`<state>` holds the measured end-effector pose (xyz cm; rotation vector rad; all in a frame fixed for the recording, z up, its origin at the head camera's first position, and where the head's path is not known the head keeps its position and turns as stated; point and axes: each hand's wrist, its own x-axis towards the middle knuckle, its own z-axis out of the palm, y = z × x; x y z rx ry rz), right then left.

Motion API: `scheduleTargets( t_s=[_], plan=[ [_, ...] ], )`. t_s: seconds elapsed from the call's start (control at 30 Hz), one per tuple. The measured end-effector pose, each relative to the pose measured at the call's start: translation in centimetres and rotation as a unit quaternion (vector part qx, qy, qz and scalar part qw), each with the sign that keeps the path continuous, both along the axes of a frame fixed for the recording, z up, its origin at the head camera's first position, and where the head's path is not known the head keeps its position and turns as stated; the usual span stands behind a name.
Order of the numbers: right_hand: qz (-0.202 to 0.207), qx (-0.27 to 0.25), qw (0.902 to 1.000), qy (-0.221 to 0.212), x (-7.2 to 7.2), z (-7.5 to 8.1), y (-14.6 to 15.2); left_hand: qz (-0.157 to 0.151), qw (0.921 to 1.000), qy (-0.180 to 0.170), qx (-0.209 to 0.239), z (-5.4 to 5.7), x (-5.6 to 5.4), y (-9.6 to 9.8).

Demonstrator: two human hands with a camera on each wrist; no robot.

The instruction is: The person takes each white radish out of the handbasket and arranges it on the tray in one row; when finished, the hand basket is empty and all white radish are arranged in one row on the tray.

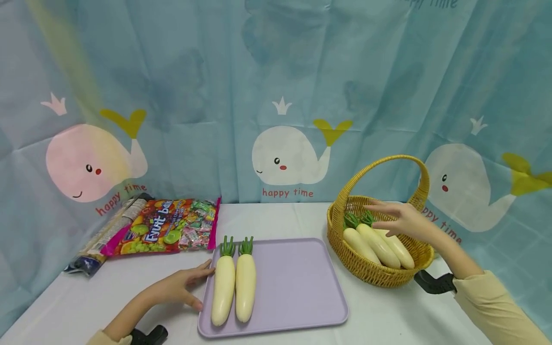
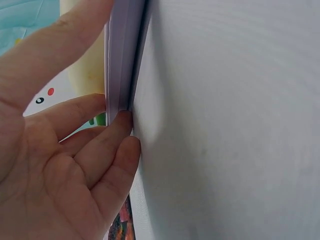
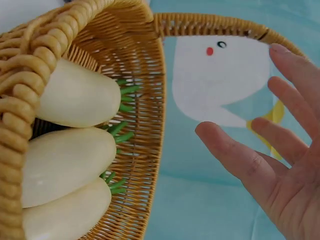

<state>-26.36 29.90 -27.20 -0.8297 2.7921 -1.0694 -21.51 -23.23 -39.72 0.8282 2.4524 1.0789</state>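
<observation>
Two white radishes with green tops lie side by side on the left part of a lilac tray [image 1: 297, 282]: a left radish [image 1: 223, 290] and a right radish [image 1: 246, 287]. My left hand [image 1: 178, 287] touches the tray's left edge, its fingertips at the rim [image 2: 119, 65] in the left wrist view. A wicker basket [image 1: 375, 275] holds three more white radishes [image 1: 379, 247], their green tops toward the back. Over the basket is my right hand [image 1: 403, 220], fingers spread and nothing in it; the right wrist view shows a gap between the fingers and the radishes [image 3: 75, 165].
A bright candy bag [image 1: 168, 225] lies at the back left, beside another long package [image 1: 108, 235]. The basket's arched handle [image 1: 384, 160] rises near my right hand. A blue curtain [image 1: 284, 72] with whale prints hangs behind the white table [image 1: 276, 218].
</observation>
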Motion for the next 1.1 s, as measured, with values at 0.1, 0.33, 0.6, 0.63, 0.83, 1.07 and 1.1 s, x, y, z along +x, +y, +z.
scheduleTargets(
  t_s=[0.1,0.33,0.6,0.63,0.83,1.07,1.1],
  plan=[
    [0.014,0.010,0.9998,-0.005,-1.0,-0.4,-0.4,-0.003,1.0000,0.000,0.001,0.0,-0.1,0.1],
    [0.023,0.061,0.9978,-0.007,-3.4,-1.3,-1.3,-0.011,0.9999,0.002,0.006,-0.1,0.0,0.0],
    [0.044,0.067,0.9967,0.000,-4.6,-1.6,-2.1,-0.002,1.0000,0.000,0.000,0.0,0.1,0.1],
    [0.044,0.065,0.9969,-0.005,-4.7,-1.7,-2.2,0.001,1.0000,-0.002,0.000,0.0,0.2,0.1],
    [0.033,0.057,0.9970,-0.041,-5.1,-2.4,-2.4,0.005,0.9999,-0.009,-0.003,0.1,0.2,0.1],
    [0.016,0.099,0.9941,-0.039,-5.8,-2.8,-2.0,0.004,1.0000,-0.003,0.004,0.1,0.2,0.2],
    [0.012,0.101,0.9942,-0.037,-5.9,-2.8,-1.9,0.003,1.0000,-0.002,0.005,0.1,0.2,0.2]
  ],
)
